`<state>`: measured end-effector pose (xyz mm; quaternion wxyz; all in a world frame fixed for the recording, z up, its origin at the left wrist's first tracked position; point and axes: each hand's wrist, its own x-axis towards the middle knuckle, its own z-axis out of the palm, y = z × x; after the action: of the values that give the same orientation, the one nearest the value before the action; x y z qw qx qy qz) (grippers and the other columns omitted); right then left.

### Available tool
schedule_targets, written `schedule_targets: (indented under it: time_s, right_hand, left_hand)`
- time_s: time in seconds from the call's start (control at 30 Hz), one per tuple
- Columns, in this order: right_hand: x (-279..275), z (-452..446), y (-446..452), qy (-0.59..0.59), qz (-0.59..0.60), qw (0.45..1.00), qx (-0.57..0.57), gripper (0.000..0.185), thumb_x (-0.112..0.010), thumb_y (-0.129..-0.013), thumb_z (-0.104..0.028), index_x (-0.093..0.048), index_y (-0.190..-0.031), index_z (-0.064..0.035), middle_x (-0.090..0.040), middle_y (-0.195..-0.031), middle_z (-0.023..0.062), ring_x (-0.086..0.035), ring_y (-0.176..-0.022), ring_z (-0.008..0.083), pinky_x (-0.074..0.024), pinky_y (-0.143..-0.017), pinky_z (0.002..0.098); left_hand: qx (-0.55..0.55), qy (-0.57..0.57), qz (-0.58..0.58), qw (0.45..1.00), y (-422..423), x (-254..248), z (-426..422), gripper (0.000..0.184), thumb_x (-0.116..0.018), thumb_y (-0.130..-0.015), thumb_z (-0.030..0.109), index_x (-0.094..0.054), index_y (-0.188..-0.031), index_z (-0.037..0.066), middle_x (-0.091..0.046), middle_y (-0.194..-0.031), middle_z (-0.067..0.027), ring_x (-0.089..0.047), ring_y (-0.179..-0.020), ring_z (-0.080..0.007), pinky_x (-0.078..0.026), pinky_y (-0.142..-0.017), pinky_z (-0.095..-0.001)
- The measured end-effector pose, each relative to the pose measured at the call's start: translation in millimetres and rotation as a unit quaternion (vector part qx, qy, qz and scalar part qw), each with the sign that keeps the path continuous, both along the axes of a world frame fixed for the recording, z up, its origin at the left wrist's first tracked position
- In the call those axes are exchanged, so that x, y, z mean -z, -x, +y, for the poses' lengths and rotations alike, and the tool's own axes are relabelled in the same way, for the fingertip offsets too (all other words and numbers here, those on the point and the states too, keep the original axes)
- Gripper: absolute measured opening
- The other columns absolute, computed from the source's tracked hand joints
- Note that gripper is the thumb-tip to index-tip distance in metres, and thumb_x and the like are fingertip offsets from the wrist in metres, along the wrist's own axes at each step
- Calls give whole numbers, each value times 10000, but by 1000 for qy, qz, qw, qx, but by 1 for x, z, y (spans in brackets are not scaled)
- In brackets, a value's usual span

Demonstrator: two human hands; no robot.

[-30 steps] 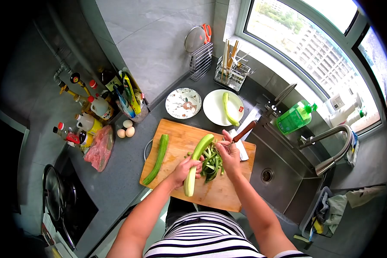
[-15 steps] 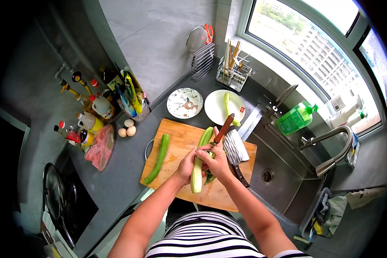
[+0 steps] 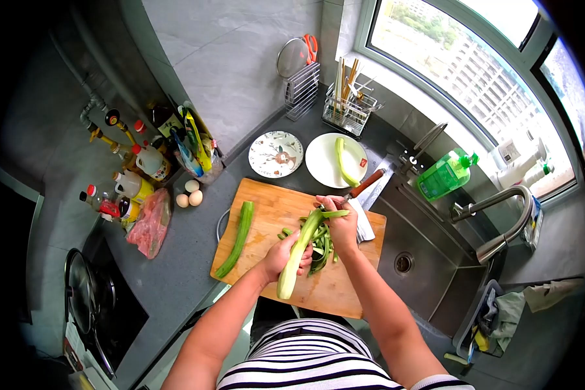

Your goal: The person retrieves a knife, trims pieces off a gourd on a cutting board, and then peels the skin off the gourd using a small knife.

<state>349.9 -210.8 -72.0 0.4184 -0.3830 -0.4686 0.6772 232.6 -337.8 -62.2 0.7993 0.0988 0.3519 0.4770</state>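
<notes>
My left hand [image 3: 283, 258] is wrapped round a long, mostly pale green vegetable [image 3: 298, 253], held slanting above the wooden cutting board [image 3: 331, 292]. At the vegetable's upper end, my right hand [image 3: 340, 224] grips a peeler with a brown handle [image 3: 368, 182]. A green strip of peel [image 3: 335, 213] shows at the right fingers. Beneath the hands lies a pile of peelings [image 3: 320, 250]. One unpeeled green vegetable [image 3: 243, 238] rests at the board's left. A cleaver [image 3: 363, 224] lies on the right, its handle hidden by my right arm.
Behind the board are a patterned plate [image 3: 276, 155] and a white plate [image 3: 320, 162] bearing a peeled vegetable. To the right are a sink [image 3: 429, 266] and faucet [image 3: 500, 247]. Eggs [image 3: 189, 195], a pink bag [image 3: 152, 224] and bottles stand left.
My right hand has moved from beside my left hand up to the vegetable's far end. The peeler handle now points to the upper right, and a strip of peel has come into view.
</notes>
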Motion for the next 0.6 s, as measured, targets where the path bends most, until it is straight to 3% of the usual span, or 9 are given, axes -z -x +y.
schedule_targets:
  time_s: [0.13,0.23,0.3,0.33,0.4,0.43,0.53,0.6]
  right_hand:
    - [8,-2,2,-9,22,997,75,171,-625,-921,-162,-602,-954,4,-674,-862,62,-633,-728,114,-493,-616,227]
    - [19,5,-9,-7,20,993,114,143,-618,-923,-139,-598,-940,1,-673,-850,63,-634,-717,113,-494,-613,225]
    - [32,9,-20,-17,42,992,114,80,-648,-888,-94,-635,-904,-16,-680,-858,68,-641,-724,118,-497,-622,237]
    - [32,4,-27,-109,-48,991,68,73,-662,-871,-87,-647,-894,-20,-683,-862,69,-647,-737,133,-501,-638,247]
    - [28,-6,-39,-285,-223,932,-29,64,-690,-836,-73,-670,-875,-27,-690,-869,70,-659,-761,164,-510,-668,267]
    - [25,-6,-41,-320,-227,916,-84,97,-717,-799,-76,-693,-885,-39,-680,-1024,94,-645,-945,222,-493,-810,312]
    - [16,-15,-27,-301,-205,931,4,72,-675,-830,-64,-675,-892,-28,-598,-1237,115,-589,-1037,173,-452,-885,305]
    - [15,-18,-15,-124,-60,988,-70,82,-672,-836,-101,-683,-894,-44,-293,-1511,130,-548,-1089,190,-396,-964,334]
  left_hand:
    - [10,14,21,1000,5,3,-1,376,-304,-994,460,-460,-1004,119,-391,-720,-7,-382,-591,-112,-355,-472,-229]
    - [14,1,-22,1000,14,10,-11,399,-334,-984,488,-471,-1009,115,-412,-731,6,-422,-618,-105,-429,-527,-245]
    - [-33,8,27,999,19,12,-15,392,-333,-988,480,-473,-1022,115,-426,-742,1,-439,-630,-108,-432,-537,-247]
    - [-57,12,50,997,20,12,-17,389,-332,-989,475,-473,-1028,115,-433,-748,-1,-448,-636,-109,-434,-541,-248]
    - [-94,15,43,995,21,15,-15,371,-313,-1002,440,-483,-1032,112,-473,-751,-14,-482,-650,-117,-452,-549,-272]
    - [-105,17,45,993,20,16,-13,368,-309,-1005,431,-489,-1033,110,-484,-749,-18,-493,-651,-122,-462,-553,-281]
    - [-119,24,72,990,12,13,-4,376,-303,-1009,412,-505,-1031,95,-510,-741,-28,-521,-635,-140,-489,-566,-307]
    - [-116,27,99,988,6,8,0,388,-300,-1010,407,-514,-1029,84,-518,-734,-34,-530,-613,-150,-501,-572,-317]
